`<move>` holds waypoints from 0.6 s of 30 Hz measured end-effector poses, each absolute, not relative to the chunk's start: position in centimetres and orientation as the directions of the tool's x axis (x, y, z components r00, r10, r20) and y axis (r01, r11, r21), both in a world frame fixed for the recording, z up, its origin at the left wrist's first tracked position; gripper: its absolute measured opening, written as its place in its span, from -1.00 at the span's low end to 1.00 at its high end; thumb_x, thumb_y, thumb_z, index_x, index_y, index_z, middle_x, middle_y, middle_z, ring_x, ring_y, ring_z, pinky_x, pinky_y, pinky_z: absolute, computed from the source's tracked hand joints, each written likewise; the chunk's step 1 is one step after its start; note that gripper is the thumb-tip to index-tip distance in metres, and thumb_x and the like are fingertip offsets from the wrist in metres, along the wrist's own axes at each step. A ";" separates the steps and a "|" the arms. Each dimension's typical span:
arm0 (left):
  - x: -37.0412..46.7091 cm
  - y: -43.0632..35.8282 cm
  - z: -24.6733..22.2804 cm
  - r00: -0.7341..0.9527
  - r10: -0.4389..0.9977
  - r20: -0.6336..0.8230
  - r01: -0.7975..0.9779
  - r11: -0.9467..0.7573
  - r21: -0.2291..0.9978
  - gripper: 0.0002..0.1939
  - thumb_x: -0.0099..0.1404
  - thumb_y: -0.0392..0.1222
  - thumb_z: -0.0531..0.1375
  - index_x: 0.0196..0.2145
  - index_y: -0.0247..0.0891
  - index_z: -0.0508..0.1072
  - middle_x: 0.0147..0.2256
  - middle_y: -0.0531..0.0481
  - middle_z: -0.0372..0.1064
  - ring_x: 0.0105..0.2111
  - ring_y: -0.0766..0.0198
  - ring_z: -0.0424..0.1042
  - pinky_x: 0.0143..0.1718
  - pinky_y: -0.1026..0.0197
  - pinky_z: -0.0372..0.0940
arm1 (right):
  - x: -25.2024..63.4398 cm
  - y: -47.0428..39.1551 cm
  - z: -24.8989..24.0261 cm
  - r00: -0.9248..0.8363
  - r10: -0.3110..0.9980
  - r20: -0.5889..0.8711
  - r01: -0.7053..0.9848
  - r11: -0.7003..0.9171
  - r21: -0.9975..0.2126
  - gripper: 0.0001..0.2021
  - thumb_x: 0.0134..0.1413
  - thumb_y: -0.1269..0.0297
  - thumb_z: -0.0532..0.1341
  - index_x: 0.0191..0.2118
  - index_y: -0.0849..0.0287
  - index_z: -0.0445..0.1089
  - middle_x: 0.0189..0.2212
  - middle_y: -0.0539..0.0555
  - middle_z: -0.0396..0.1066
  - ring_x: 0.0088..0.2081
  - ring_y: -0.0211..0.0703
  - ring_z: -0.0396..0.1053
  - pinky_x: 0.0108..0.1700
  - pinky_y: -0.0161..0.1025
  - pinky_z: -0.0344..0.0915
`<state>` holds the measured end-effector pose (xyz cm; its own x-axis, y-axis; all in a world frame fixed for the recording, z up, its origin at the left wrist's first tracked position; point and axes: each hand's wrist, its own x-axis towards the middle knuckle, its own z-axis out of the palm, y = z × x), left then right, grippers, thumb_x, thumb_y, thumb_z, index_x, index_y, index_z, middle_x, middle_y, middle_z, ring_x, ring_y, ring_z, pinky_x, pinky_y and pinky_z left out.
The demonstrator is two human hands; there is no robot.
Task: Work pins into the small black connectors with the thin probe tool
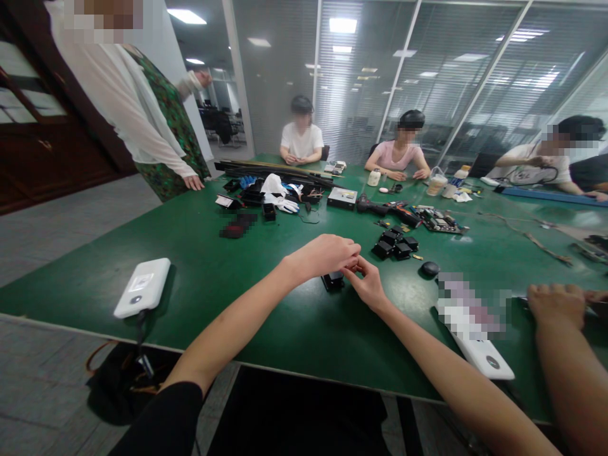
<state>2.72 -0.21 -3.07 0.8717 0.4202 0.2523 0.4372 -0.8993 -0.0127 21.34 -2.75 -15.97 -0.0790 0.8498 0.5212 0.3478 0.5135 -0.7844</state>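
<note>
My left hand (329, 251) reaches over the middle of the table, its fingers bent and pinched together. From the right, my right hand (365, 282) meets it, thumb and fingertips closed. The fingertips of both hands nearly touch, and whatever is between them is too small or hidden to make out. Just below them lies a small black part (334, 283) with a greyish top, partly covered by my hands. Beyond my right hand sits a cluster of several small black boxy parts (394, 243), with a small yellow piece (417, 257) beside it.
On the green table (228, 291) are a white power bank (143, 288), another white device (479, 345), a round black object (430, 269), a power tool (387, 209), a circuit board (441, 220) and white gloves (280, 196). A neighbour's hand (557, 305) is at right; several people surround the table.
</note>
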 end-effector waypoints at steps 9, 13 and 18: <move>2.8 -0.4 -3.0 0.876 0.416 0.245 0.434 -0.900 -0.022 -0.72 0.53 -0.08 0.03 -0.15 -0.28 0.45 -0.19 -0.11 0.50 -0.19 0.16 0.51 -0.24 0.20 0.26 | 21.7 -2.8 -15.6 -0.114 0.871 0.477 0.301 0.488 -0.819 -0.77 0.18 0.08 0.31 -0.33 0.14 0.49 -0.43 0.02 0.39 -0.36 -0.13 0.30 -0.26 -0.20 0.31; 2.7 -0.2 -3.2 0.878 0.412 0.245 0.430 -0.903 -0.022 -0.73 0.52 -0.10 0.03 -0.15 -0.28 0.45 -0.19 -0.11 0.50 -0.20 0.16 0.51 -0.24 0.19 0.26 | 21.7 -3.2 -15.1 -0.141 0.861 0.488 0.326 0.506 -0.799 -0.78 0.22 0.09 0.28 -0.28 0.14 0.54 -0.39 0.04 0.47 -0.34 -0.10 0.33 -0.23 -0.17 0.31; 2.7 -0.2 -3.3 0.877 0.412 0.247 0.436 -0.899 -0.049 -0.75 0.52 -0.12 0.03 -0.16 -0.29 0.45 -0.19 -0.11 0.51 -0.20 0.16 0.51 -0.27 0.19 0.25 | 21.5 -3.2 -15.2 -0.163 0.844 0.510 0.357 0.533 -0.767 -0.80 0.25 0.11 0.27 -0.25 0.13 0.52 -0.38 0.05 0.45 -0.35 -0.12 0.32 -0.25 -0.18 0.30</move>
<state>2.73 -0.20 -3.27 0.8771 0.4118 0.2470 0.4357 -0.8988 -0.0488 21.54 -3.18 -15.23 -0.1630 0.8443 0.5105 0.3572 0.5328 -0.7672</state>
